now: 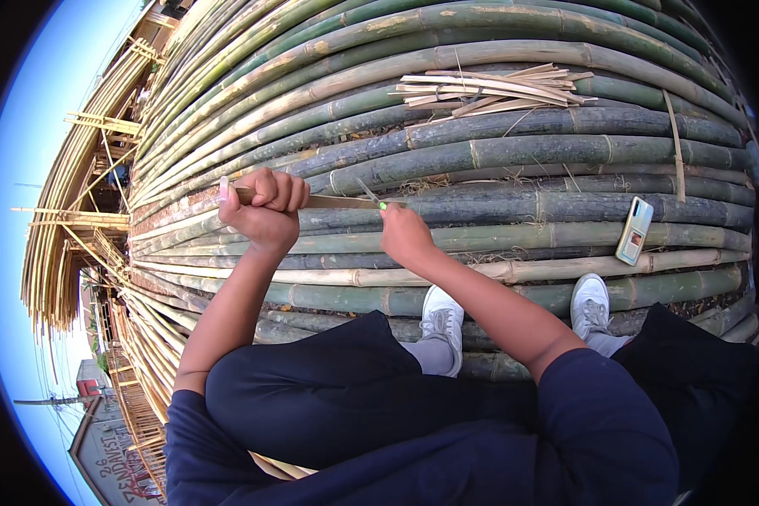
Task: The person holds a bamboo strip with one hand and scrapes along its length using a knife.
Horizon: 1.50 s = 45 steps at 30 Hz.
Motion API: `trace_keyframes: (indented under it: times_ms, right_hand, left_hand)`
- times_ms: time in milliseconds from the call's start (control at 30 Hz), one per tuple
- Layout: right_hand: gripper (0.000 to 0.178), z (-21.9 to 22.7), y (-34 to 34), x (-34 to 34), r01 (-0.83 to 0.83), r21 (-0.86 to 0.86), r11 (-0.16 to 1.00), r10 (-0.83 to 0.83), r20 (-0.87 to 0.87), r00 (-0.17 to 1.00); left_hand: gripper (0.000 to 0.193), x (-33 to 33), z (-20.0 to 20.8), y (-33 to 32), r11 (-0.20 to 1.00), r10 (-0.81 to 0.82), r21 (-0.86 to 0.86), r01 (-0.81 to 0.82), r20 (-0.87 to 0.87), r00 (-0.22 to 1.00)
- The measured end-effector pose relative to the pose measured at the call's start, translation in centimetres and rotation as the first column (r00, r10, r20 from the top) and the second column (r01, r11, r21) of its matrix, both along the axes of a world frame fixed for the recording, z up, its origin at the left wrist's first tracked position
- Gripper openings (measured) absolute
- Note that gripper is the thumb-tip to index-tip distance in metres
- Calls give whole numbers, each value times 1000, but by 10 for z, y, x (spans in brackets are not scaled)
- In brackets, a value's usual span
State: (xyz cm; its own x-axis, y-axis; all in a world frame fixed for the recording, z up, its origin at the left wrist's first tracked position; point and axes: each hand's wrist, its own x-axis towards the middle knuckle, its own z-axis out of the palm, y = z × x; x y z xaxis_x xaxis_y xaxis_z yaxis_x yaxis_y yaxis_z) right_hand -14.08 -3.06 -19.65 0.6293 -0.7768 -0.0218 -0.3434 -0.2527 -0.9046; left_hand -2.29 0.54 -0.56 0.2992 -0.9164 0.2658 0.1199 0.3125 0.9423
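A flat bamboo strip (337, 202) spans the gap between my two hands. My left hand (266, 207) is closed in a fist around its left end, thumb pointing up. At the other end my right hand (407, 234) is closed on a small knife (368, 192), with its thin grey blade angled across the strip. Something bright green shows at the base of the blade; most of the handle is hidden in my fingers. Below both hands lie long green and grey bamboo poles (481, 207), side by side.
A heap of pale split bamboo strips (497, 88) lies on the poles beyond my hands. To the right are a phone (634, 230) and a lone upright strip (675, 148). My white shoes (441, 325) rest on the poles. Bamboo racks (84, 185) stand at the left.
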Motion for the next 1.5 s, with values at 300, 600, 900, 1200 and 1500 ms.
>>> trace_keyframes:
  times_ms: [300,600,900,1200,1500]
  right_hand:
    - [22,-7,-20,-12,-40,81,996,50,-127,991]
    - [20,-13,-18,-11,-19,77,997,30,-152,988]
    - [23,-80,-15,-17,-9,5,1000,9,-228,974]
    - [23,-30,19,2,107,75,992,-93,-165,982]
    - [21,6,1,-7,53,-74,996,-60,-91,994]
  left_hand:
    - [51,0,-4,1,995,-95,-27,97,68,993]
    - [51,0,-4,0,995,-103,-8,103,64,993]
    - [51,-9,-4,-5,992,-122,4,122,68,990]
    - [51,-4,-2,-2,996,-80,-25,82,59,995]
    - [52,-6,-5,4,992,-124,-21,127,97,988]
